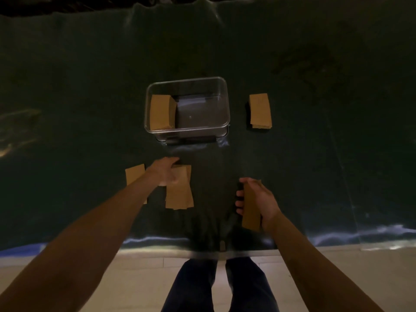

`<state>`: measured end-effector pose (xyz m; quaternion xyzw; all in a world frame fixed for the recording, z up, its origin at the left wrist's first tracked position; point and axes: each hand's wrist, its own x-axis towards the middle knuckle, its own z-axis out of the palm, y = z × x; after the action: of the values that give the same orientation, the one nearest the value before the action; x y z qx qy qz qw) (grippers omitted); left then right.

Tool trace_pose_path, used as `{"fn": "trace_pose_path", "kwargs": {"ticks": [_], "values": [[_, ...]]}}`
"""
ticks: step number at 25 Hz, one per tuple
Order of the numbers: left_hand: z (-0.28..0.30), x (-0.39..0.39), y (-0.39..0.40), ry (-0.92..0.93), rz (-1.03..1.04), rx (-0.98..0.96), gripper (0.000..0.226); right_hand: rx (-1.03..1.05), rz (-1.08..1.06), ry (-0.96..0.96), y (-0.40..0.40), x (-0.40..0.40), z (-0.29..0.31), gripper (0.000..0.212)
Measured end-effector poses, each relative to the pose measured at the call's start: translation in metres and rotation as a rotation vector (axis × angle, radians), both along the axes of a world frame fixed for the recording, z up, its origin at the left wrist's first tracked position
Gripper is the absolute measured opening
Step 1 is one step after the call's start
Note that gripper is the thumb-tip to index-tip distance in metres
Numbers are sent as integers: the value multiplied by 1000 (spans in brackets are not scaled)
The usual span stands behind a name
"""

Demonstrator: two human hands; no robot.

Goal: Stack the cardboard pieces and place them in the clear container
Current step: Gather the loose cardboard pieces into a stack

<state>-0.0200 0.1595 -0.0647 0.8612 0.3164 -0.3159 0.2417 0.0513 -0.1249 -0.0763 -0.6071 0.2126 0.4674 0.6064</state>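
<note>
I see my right hand (258, 202) clamped around a bundle of cardboard pieces (251, 207), fingers wrapped over its left edge, held just above the dark table cover (90, 86). My left hand (165, 172) rests on the far end of a loose cardboard stack (180, 194), fingers curled at its top edge; whether they grip it I cannot tell. A single cardboard piece (134, 174) lies just left of that wrist. Beyond both hands sits the clear container (221, 82), a cardboard pile (161, 112) against its left wall. Another cardboard pile (260, 111) lies right of the container.
</note>
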Motion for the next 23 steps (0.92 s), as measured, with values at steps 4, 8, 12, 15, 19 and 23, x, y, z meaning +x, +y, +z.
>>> {"fn": "trace_pose_path", "kwargs": {"ticks": [4, 8, 12, 15, 19, 23], "values": [[-15, -2, -7, -35, -154, 168, 57, 3, -8, 9, 6, -4, 0, 29], [-9, -5, -17, -94, -152, 290, 39, 10, -3, -16, 9, -6, 6, 27], [9, -9, -19, -193, -143, 181, 31, 21, 9, -58, 16, -9, 16, 27], [34, -3, -14, -176, -146, -217, 26, 6, 88, -106, 24, -11, 24, 31], [68, 7, -24, -187, 2, -667, 28, 55, 278, -73, 43, -15, 42, 35], [77, 11, -38, -300, 113, -726, 31, 229, 299, 52, 60, -21, 45, 73]]}}
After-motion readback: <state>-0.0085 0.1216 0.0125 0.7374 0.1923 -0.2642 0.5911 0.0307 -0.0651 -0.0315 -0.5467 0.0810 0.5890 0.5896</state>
